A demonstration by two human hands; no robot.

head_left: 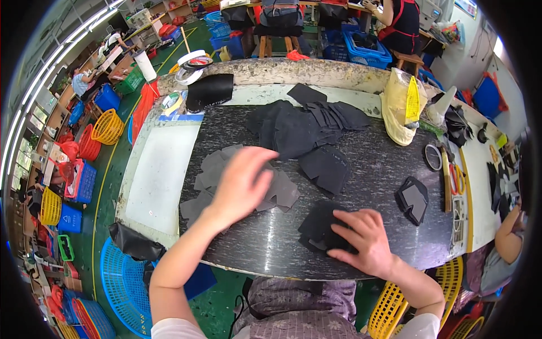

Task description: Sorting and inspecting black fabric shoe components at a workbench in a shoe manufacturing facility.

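My left hand (240, 183) hovers over a loose spread of thin grey cut pieces (284, 192), thumb and fingers apart, with nothing visible in it. On the near side of the table, my right hand (364, 240) rests with spread fingers on black cut pieces (316, 224); part of them is hidden under the fingers. Beyond both hands lies a big heap of black cut pieces (293, 133). Between that heap and my right hand is another small group of black pieces (327, 169). To the right, a grey piece (415, 200) lies on top of black ones.
The dark streaked tabletop (372, 169) has a white panel (161, 175) at its left. Tape rolls (192, 65) stand at the far left corner. A yellowish bag (400, 107), scissors (460, 179) and a black ring (433, 157) lie right. Baskets (127, 288) flank me; another person's arm (509, 234) shows far right.
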